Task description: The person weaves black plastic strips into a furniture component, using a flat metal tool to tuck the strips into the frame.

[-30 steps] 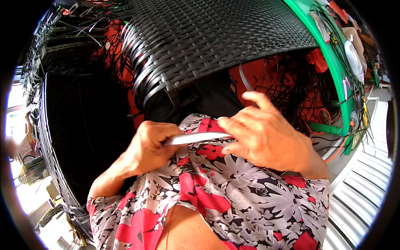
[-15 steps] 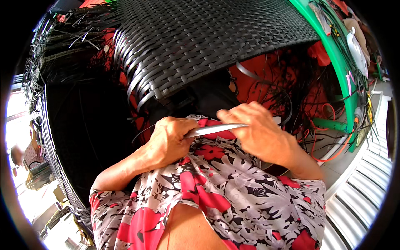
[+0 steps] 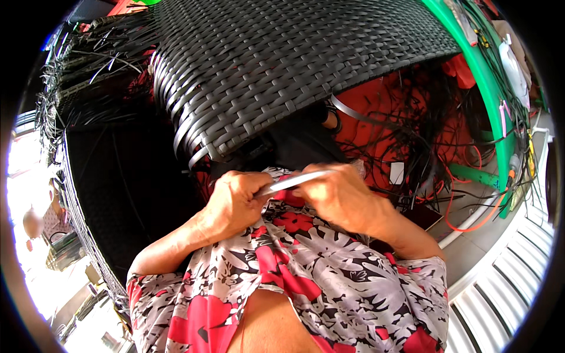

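My left hand (image 3: pixel 234 199) is closed around one end of a shiny, flat grey strip (image 3: pixel 289 183) in front of my chest. The strip slants up toward my right hand (image 3: pixel 346 199), whose fingers are curled at its other end and slightly blurred. Just beyond my hands is a large black woven wicker panel (image 3: pixel 294 65). Loose strip ends curl from its near left corner, and one grey strip (image 3: pixel 356 115) hangs from its near edge.
A black woven piece (image 3: pixel 118 176) stands at my left, with frayed strips (image 3: pixel 88 65) behind it. At the right are a green frame (image 3: pixel 491 94), an orange cord (image 3: pixel 450 216) and a tangle of black strips (image 3: pixel 421 141) over a red surface (image 3: pixel 368 97). White slatted metal (image 3: pixel 500 282) lies at lower right.
My right hand has moved left, closer to my left hand, and less of the strip shows between them. The view has shifted slightly. My left hand keeps its grip.
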`<state>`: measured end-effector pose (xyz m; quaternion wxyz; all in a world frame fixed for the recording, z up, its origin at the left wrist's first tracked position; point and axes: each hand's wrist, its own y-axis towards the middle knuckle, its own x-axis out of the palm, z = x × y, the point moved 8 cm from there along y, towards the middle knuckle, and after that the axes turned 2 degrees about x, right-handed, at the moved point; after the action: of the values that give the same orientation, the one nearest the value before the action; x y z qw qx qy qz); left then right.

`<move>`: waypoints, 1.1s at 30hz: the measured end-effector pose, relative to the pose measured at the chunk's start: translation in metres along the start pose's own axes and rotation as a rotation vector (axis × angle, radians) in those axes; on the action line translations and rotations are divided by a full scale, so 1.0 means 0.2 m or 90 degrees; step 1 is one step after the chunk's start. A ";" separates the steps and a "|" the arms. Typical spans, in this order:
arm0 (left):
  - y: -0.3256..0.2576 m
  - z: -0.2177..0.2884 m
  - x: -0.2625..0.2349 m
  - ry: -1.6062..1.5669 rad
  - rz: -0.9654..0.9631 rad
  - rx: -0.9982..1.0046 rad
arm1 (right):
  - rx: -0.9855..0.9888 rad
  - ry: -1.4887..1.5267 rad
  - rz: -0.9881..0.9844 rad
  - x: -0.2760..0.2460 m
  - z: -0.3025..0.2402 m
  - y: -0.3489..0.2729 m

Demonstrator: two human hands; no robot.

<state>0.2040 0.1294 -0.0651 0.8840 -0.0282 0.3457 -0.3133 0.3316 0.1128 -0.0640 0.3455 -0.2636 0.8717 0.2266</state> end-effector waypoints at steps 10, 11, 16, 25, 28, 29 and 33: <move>-0.02 -0.01 0.03 0.002 -0.004 -0.016 | -0.050 0.153 -0.008 0.06 0.04 -0.02; 0.00 0.02 0.02 0.016 0.007 -0.006 | -0.001 0.207 0.050 0.06 0.01 0.02; -0.04 -0.03 0.00 -0.158 -0.040 -0.108 | 0.053 0.138 -0.015 -0.06 0.08 0.00; -0.22 -0.05 -0.27 -0.294 0.064 -0.185 | 0.236 0.309 0.125 -0.24 0.25 0.04; -0.22 0.02 -0.32 -0.292 0.124 -0.106 | -0.086 0.222 0.106 -0.20 -0.04 0.19; -0.19 0.04 -0.34 -0.302 0.155 -0.102 | -0.109 0.155 0.063 -0.18 -0.08 0.22; -0.10 0.17 -0.45 -0.158 0.174 -0.085 | -0.059 0.081 0.291 -0.34 -0.04 0.28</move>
<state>0.1637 0.1598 0.0191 0.9503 -0.0781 0.2546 -0.1612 0.3363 0.1721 0.0024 0.2169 -0.0889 0.9173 0.3219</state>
